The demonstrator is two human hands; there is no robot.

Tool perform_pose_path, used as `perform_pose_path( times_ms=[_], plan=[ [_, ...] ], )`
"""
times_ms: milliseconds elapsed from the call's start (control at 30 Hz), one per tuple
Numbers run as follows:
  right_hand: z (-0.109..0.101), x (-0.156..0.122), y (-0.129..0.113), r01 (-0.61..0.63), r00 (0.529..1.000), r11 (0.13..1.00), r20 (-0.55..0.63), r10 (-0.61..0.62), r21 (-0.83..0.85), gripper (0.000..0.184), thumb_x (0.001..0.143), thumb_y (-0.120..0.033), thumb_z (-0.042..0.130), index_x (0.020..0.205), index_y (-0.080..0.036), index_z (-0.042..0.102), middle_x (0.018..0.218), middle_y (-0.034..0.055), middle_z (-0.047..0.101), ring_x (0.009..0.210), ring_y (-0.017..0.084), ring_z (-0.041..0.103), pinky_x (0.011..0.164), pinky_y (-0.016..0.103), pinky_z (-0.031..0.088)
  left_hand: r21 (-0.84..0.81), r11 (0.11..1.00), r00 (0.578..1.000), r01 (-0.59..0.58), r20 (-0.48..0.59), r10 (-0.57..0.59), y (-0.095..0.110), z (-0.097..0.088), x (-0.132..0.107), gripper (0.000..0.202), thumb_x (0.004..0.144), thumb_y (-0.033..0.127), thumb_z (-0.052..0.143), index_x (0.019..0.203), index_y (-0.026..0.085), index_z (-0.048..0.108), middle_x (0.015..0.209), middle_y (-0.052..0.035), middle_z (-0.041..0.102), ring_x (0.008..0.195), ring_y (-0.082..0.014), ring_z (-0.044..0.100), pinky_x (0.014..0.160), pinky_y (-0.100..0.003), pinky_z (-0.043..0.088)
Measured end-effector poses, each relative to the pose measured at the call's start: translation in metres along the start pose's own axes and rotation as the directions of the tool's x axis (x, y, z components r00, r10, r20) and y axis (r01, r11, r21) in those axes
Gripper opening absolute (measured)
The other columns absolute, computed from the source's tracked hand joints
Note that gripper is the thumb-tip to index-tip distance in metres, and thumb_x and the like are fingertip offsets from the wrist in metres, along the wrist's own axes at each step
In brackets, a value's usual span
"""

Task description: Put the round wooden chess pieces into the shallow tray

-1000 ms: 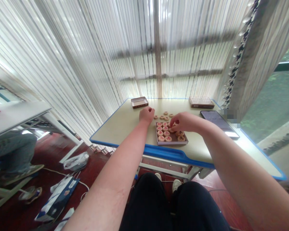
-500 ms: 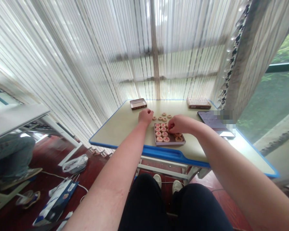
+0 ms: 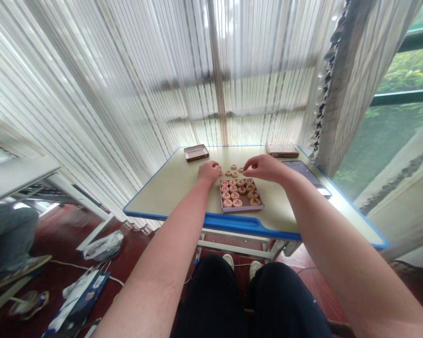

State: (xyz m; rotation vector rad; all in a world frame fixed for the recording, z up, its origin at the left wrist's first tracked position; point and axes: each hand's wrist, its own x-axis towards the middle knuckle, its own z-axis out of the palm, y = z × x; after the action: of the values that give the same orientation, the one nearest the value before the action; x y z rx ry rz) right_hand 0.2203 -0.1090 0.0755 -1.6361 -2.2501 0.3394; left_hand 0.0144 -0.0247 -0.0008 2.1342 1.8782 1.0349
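Observation:
A shallow tray (image 3: 245,209) lies near the front edge of the desk (image 3: 172,188) and holds several round wooden chess pieces (image 3: 232,195) with red and dark marks. Several loose pieces (image 3: 233,167) lie on the desk just behind it. My left hand (image 3: 208,172) rests on the desk left of the loose pieces, curled into a fist. My right hand (image 3: 263,168) hovers over the tray's far right corner. Its thumb and forefinger are pinched together, pointing at the loose pieces; whether they hold anything is hidden.
A small open tin (image 3: 196,152) sits at the desk's back left and a flat box (image 3: 282,149) at the back right. A dark phone (image 3: 305,172) lies right of my right hand. Striped curtains hang behind. Bags (image 3: 102,245) and another person's legs (image 3: 5,234) are on the floor to the left.
My right hand has lifted off the pieces in the tray and moved back toward the loose pieces. My left hand stays fisted. The camera has tilted a little.

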Motion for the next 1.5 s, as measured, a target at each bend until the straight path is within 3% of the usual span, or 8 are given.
perform_pose_path(
  times_ms=[133,300,500,767,1067,1267,1500],
  plan=[
    [0.000,0.000,0.000,0.031,0.992,0.999,0.121,-0.028,-0.027,0.032,0.064,-0.043,0.059,0.087,-0.023,0.069,0.077,0.0024,0.063,0.064,0.013,0.052,0.053,0.023,0.034,0.065,0.997,0.997,-0.049,0.070,0.044,0.000,0.001,-0.001,0.026,0.070,0.032,0.054,0.086,0.019,0.069,0.087,-0.0076,0.067,0.085,-0.0184,0.058,0.079,-0.026,0.042],
    [-0.011,-0.008,0.001,-0.005,0.963,0.997,0.268,0.025,-0.076,0.032,0.062,-0.041,0.061,0.087,-0.023,0.069,0.077,0.0026,0.065,0.067,0.015,0.055,0.054,0.023,0.036,0.075,0.996,0.997,-0.048,0.070,0.042,0.001,-0.002,-0.005,0.026,0.072,0.034,0.051,0.086,0.020,0.069,0.088,-0.0072,0.068,0.086,-0.0192,0.059,0.078,-0.027,0.042],
    [-0.015,-0.017,-0.005,0.087,0.911,0.996,0.406,-0.067,-0.031,0.026,0.060,-0.035,0.063,0.083,-0.026,0.071,0.078,-0.0006,0.066,0.069,0.015,0.057,0.057,0.022,0.038,0.089,0.995,0.997,-0.041,0.063,0.035,0.001,-0.001,-0.004,0.027,0.072,0.037,0.051,0.082,0.020,0.069,0.086,-0.0086,0.068,0.083,-0.0200,0.059,0.075,-0.027,0.043],
    [-0.009,-0.012,-0.004,0.115,0.896,0.993,0.432,-0.102,-0.005,0.025,0.060,-0.030,0.061,0.082,-0.024,0.071,0.073,-0.0010,0.065,0.067,0.014,0.057,0.056,0.022,0.038,0.075,0.997,0.997,-0.029,0.068,0.024,-0.001,0.001,-0.001,0.026,0.072,0.036,0.051,0.081,0.020,0.069,0.084,-0.0085,0.068,0.081,-0.0196,0.059,0.074,-0.027,0.043],
    [-0.003,-0.011,-0.011,0.120,0.901,0.992,0.416,-0.122,0.031,0.028,0.067,-0.038,0.052,0.083,-0.023,0.070,0.076,0.0001,0.065,0.070,0.016,0.056,0.058,0.024,0.037,0.111,0.994,0.993,-0.013,0.119,0.000,0.001,-0.001,-0.002,0.028,0.073,0.036,0.050,0.084,0.019,0.068,0.087,-0.0066,0.068,0.084,-0.0167,0.058,0.076,-0.024,0.042],
    [0.007,-0.012,-0.020,0.094,0.909,0.994,0.413,-0.062,-0.058,0.025,0.068,-0.035,0.048,0.069,-0.019,0.067,0.068,0.0027,0.063,0.064,0.017,0.055,0.054,0.026,0.035,0.124,0.992,0.993,-0.022,0.116,0.008,0.000,0.001,-0.001,0.028,0.073,0.037,0.049,0.083,0.019,0.068,0.085,-0.0059,0.067,0.082,-0.0174,0.058,0.075,-0.025,0.042],
    [0.012,-0.012,-0.025,0.079,0.916,0.987,0.400,-0.016,-0.141,0.025,0.068,-0.035,0.048,0.067,-0.019,0.067,0.069,0.0053,0.063,0.063,0.017,0.055,0.054,0.027,0.035,0.148,0.989,0.992,-0.020,0.126,0.001,0.003,-0.001,-0.002,0.029,0.074,0.038,0.049,0.085,0.019,0.068,0.089,-0.0062,0.067,0.085,-0.0169,0.058,0.078,-0.025,0.042]
  ],
)
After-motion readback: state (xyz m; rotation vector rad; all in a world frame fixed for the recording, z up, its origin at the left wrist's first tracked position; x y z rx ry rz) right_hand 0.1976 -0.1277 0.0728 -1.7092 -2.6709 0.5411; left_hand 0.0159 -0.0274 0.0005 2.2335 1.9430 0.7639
